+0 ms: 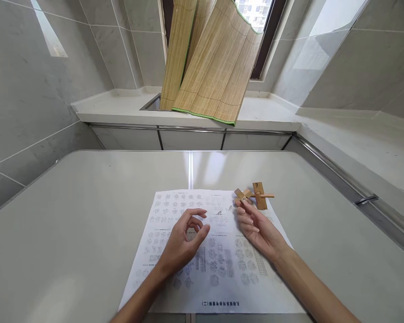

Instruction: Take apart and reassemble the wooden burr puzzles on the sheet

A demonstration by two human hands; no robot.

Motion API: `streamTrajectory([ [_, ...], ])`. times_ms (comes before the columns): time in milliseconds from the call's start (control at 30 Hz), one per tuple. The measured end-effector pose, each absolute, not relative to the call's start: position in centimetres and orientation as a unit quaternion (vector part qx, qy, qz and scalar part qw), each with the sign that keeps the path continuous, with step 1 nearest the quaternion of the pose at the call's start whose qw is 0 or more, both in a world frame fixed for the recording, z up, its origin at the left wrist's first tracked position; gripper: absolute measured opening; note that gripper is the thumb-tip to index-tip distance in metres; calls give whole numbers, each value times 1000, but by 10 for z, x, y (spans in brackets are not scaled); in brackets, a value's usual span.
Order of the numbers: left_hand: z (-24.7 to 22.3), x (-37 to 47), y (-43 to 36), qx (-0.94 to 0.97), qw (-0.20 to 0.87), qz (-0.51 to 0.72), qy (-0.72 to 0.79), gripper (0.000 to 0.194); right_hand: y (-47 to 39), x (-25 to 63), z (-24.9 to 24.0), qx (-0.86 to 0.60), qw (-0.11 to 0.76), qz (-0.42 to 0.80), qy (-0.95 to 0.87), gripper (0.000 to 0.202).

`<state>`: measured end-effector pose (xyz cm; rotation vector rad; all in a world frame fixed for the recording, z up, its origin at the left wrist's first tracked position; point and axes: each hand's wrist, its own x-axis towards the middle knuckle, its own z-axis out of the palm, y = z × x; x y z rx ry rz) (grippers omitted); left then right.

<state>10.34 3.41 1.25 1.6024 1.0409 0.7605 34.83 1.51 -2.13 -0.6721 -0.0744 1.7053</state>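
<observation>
My right hand [257, 226] pinches a small wooden assembly [260, 202] between thumb and fingertips, above the upper right of the printed sheet [229, 291]. The assembly shows a flat upright plate with a dark mark, a thin rod sticking out to the right, and crossed flat pieces at its left end. Part of it is hidden behind my fingertips. My left hand [185, 237] is over the middle of the sheet with its fingers curved. A gap shows between thumb and forefinger, and nothing is in it.
The sheet, with rows of small drawings, lies on a pale glossy table [70, 224] with a seam down the middle. Beyond the table is a white ledge [121, 107]. A bamboo mat [218, 67] hangs over that ledge by the window. Tiled walls stand on both sides.
</observation>
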Motion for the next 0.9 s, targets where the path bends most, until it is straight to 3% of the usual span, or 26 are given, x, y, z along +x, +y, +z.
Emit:
streamTrajectory([
  [433,13,103,34,683,501,311,431,21,9,335,-17,-365,567,722,-156,24],
  [900,12,103,35,665,521,312,435,23,13,364,-30,-207,651,727,-69,47],
])
